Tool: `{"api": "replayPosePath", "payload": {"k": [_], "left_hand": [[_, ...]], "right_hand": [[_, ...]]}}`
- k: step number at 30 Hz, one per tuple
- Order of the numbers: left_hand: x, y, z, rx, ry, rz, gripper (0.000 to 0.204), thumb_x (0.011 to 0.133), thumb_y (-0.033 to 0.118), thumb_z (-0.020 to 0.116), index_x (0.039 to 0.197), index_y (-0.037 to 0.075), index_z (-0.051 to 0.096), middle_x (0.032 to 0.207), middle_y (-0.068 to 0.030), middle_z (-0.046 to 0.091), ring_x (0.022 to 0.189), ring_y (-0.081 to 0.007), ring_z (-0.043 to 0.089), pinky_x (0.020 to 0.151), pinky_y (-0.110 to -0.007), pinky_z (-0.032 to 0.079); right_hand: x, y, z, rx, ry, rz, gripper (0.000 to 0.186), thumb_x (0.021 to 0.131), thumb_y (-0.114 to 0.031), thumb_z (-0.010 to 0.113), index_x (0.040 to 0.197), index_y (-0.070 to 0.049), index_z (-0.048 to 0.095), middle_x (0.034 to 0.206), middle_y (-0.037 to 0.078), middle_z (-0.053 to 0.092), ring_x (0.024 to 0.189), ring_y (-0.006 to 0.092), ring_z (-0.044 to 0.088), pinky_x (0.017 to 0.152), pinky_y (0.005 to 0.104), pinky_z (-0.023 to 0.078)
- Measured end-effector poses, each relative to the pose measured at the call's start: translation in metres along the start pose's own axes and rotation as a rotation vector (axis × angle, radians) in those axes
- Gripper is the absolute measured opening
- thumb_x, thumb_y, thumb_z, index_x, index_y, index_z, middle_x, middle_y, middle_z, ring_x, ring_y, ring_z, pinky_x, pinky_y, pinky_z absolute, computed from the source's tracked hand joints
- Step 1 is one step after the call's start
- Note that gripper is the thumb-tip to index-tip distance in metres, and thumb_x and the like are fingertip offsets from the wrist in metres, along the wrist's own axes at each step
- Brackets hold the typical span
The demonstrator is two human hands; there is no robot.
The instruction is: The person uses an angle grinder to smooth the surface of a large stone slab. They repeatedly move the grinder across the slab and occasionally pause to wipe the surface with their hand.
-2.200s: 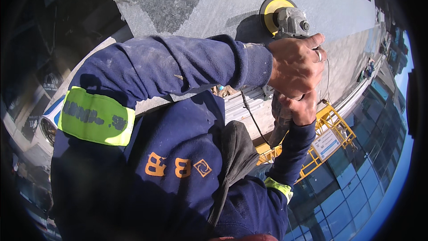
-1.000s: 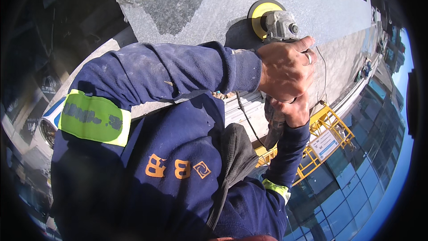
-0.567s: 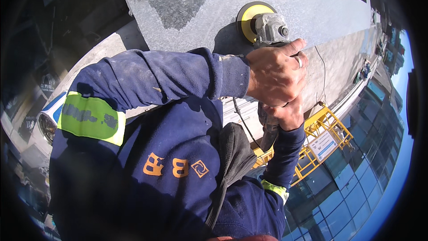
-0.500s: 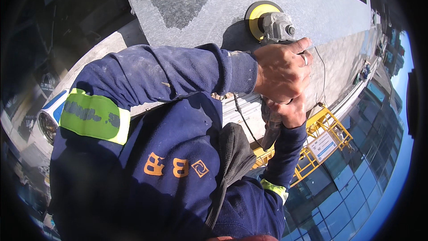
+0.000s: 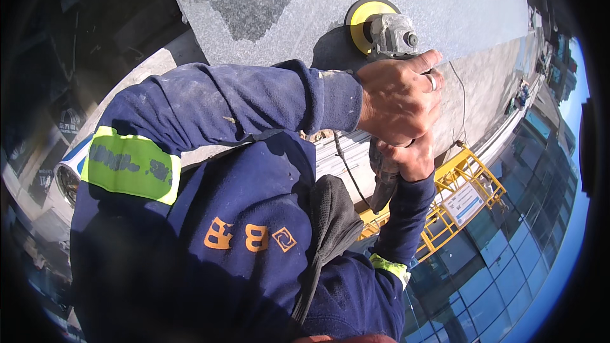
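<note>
My left hand [image 5: 400, 98] is closed around the front body of a dusty angle grinder [image 5: 393, 37], a ring on one finger. Just below it, my right hand [image 5: 413, 157] wraps the grinder's rear body, whose grey end sticks out beneath. A round yellow disc with a black rim [image 5: 363, 25] is fitted on the grinder's head. The disc faces a grey speckled stone slab [image 5: 445, 9] and throws a dark shadow on it; whether they touch I cannot tell. Darker and pale patches mark the slab's upper left.
A thin cable [image 5: 462, 98] hangs along the concrete ledge [image 5: 486, 89] beyond my hands. Lower right, a yellow metal frame [image 5: 438, 235] carries a white sign [image 5: 462, 203], before a glass facade [image 5: 489, 273]. A distant person [image 5: 523, 93] is on the right.
The view has shifted slightly, so the slab and frame sit a little differently. The grinder and both hands appear slightly further left; both grips stay the same.
</note>
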State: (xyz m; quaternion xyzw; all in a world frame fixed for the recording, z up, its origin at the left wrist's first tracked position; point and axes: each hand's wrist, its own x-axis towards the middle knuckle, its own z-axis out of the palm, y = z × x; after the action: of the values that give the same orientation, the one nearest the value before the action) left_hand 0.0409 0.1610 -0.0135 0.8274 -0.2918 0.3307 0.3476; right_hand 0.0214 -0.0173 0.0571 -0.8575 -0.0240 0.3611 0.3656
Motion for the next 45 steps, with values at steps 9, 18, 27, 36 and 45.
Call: {"api": "replayPosePath", "payload": {"k": [9,18,27,36,45], "left_hand": [[0.009,-0.010,0.009,-0.124,0.050,0.013,0.018,0.066,0.025,0.063,0.071,0.009,0.070,0.077,-0.0057,0.069,0.091,-0.0231,0.070,0.109,-0.050,0.038],[0.013,-0.012,0.007,-0.117,0.074,0.036,0.020,0.063,0.027,0.065,0.071,0.009,0.069,0.076,-0.0058,0.068,0.089,-0.0233,0.069,0.110,-0.049,0.037],[0.006,-0.009,0.002,-0.088,0.022,0.028,0.018,0.064,0.026,0.064,0.071,0.009,0.069,0.075,-0.0049,0.067,0.089,-0.0230,0.069,0.109,-0.050,0.038],[0.007,-0.011,0.003,-0.078,0.080,0.014,0.016,0.063,0.025,0.067,0.070,0.011,0.069,0.076,-0.0039,0.068,0.091,-0.0222,0.070,0.108,-0.048,0.040],[0.016,-0.015,0.009,-0.095,0.032,0.067,0.016,0.064,0.026,0.066,0.070,0.011,0.069,0.077,-0.0048,0.069,0.092,-0.0228,0.070,0.109,-0.048,0.038]], "right_hand": [[0.001,-0.008,0.004,-0.050,0.143,-0.014,0.074,0.066,-0.035,0.085,0.121,0.005,0.055,0.111,0.014,0.066,0.104,0.0243,0.063,0.092,0.0357,0.048],[0.003,-0.010,0.005,-0.002,0.140,-0.036,0.074,0.067,-0.034,0.085,0.122,0.005,0.054,0.111,0.014,0.065,0.103,0.0232,0.063,0.092,0.0355,0.048],[-0.001,-0.009,0.008,-0.033,0.082,0.020,0.076,0.065,-0.035,0.085,0.122,0.005,0.054,0.111,0.014,0.065,0.104,0.0233,0.062,0.094,0.0356,0.047],[0.001,-0.010,0.006,-0.067,0.113,-0.039,0.076,0.066,-0.035,0.085,0.124,0.004,0.053,0.114,0.014,0.064,0.106,0.0237,0.062,0.093,0.0355,0.047],[0.001,-0.004,0.005,-0.013,0.178,-0.004,0.080,0.066,-0.040,0.086,0.124,0.004,0.053,0.114,0.013,0.065,0.106,0.0228,0.061,0.095,0.0357,0.046]]}}
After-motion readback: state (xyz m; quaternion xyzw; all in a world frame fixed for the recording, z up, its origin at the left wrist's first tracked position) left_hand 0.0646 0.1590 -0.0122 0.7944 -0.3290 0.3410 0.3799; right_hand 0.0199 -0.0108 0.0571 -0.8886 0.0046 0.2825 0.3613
